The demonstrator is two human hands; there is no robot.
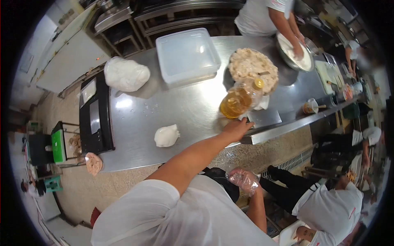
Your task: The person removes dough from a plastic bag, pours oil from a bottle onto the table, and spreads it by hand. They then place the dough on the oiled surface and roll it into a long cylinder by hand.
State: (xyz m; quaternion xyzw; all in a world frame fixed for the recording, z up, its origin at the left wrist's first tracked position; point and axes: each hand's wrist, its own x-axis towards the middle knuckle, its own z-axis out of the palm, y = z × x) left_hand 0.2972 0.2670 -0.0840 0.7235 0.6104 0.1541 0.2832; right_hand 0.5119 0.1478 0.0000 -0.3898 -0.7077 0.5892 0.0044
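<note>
My left hand (238,128) reaches across the table's near edge, fingers bent around the near end of a flat rectangular metal scraper or blade (266,117). Just beyond it, a clear bottle of yellow oil (238,101) with a yellow cap leans in view. Held low in front of my body, off the table, is my right hand (246,181), covered by thin crinkled clear plastic. Its finger positions are blurred. A smooth white lump of dough (166,136) lies left of my left hand. Behind the bottle sits a large mound of lumpy beige mixture (253,67).
On the steel table (139,117) stand a clear plastic tub (188,55), a white wrapped bundle (126,74) and a black scale-like device (95,117). A co-worker's hands are in a bowl of white powder (295,53). Another person (328,205) is close on my right.
</note>
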